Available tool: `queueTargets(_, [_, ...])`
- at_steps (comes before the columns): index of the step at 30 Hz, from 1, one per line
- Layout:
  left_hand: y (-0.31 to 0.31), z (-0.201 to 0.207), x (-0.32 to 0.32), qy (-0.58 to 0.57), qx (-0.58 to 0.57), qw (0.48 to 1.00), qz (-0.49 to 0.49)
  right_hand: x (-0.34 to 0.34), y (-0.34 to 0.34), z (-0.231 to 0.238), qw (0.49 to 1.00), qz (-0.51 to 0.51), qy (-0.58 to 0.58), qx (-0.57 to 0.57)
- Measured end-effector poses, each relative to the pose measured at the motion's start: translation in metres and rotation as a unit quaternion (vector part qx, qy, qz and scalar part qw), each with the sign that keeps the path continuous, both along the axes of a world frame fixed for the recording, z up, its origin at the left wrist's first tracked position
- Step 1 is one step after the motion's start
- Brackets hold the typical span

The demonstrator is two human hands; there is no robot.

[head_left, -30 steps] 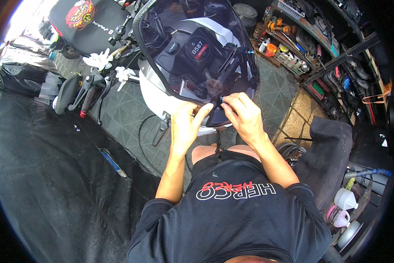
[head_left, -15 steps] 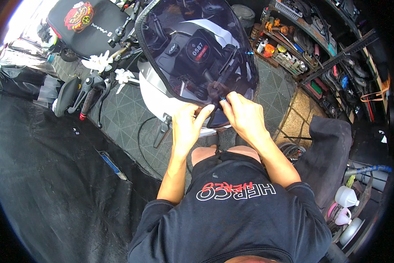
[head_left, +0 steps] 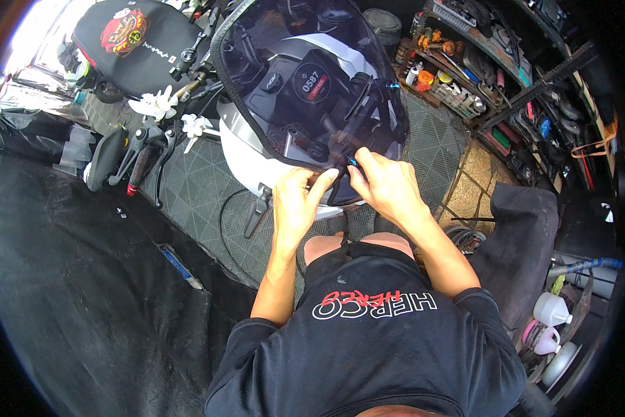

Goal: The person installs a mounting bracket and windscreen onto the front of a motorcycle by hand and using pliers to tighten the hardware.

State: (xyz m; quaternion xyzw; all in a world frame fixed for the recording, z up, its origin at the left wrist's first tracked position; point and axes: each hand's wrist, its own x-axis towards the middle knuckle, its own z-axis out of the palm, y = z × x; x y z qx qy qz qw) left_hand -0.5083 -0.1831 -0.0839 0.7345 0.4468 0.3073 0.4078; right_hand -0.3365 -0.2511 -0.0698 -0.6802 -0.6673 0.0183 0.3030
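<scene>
A dark tinted windshield [head_left: 257, 69] with a black edge trim stands over the white fairing [head_left: 248, 154] of a motorcycle. At its near lower edge, my left hand [head_left: 295, 201] pinches the black trim between thumb and fingers. Just right of it, the fingers and thumb of my right hand [head_left: 389, 184] close around a small blue bolt [head_left: 354, 161] against the tinted panel. The bolt's lower end is hidden. Another blue bolt [head_left: 393, 86] sits on the windshield's right side. Below my left hand, a black lever-shaped part [head_left: 258, 214] sticks out from the fairing.
At the left are a second handlebar with a red-tipped grip [head_left: 144, 165], white flower ornaments [head_left: 154, 103] and a black seat [head_left: 163, 48]. Crowded tool shelves [head_left: 458, 31] line the right. Plastic bottles [head_left: 553, 309] stand at lower right; black sheeting [head_left: 90, 278] covers the lower left.
My right hand's fingers have shifted slightly around the blue bolt, and a little more of it shows. My left hand stays at the trim.
</scene>
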Motion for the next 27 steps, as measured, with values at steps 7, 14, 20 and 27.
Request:
queueTargets(7, [0.000,0.001,0.000,0.009,-0.009,1.000,-0.001,0.002,0.001,0.003,0.999,0.000,-0.007,-0.038])
queueTargets(14, [0.000,0.001,-0.001,0.021,-0.004,1.000,0.002,0.005,0.000,-0.008,0.997,0.011,-0.022,-0.074])
queueTargets(20, [0.000,0.002,-0.001,0.029,-0.001,1.000,-0.003,0.002,-0.001,0.000,0.999,0.018,-0.010,-0.040])
queueTargets(27, [0.000,0.002,0.000,0.031,-0.003,1.000,0.001,-0.001,-0.001,0.003,1.000,-0.001,-0.006,-0.028])
